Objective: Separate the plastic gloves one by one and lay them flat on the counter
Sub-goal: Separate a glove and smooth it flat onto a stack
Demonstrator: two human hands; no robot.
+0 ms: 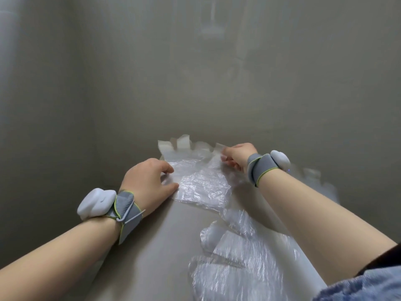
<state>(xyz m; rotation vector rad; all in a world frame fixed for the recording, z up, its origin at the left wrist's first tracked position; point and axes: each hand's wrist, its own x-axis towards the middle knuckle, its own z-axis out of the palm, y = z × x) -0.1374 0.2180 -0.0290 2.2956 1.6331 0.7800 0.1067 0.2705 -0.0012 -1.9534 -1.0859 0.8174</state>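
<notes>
A clear crinkled plastic glove (201,183) lies spread on the pale counter (152,246), its fingers pointing away toward the wall. My left hand (147,181) rests at its left edge, fingers curled and thumb touching the plastic. My right hand (235,156) pinches the glove's far right finger part between thumb and fingers. A loose heap of more clear gloves (238,263) sits nearer to me, under my right forearm. Both wrists wear grey straps with white pods.
A grey wall (195,72) rises directly behind the counter and closes off the left side. More thin plastic (314,177) shows blurred to the right of my right wrist. A blue denim sleeve or garment fills the bottom right corner.
</notes>
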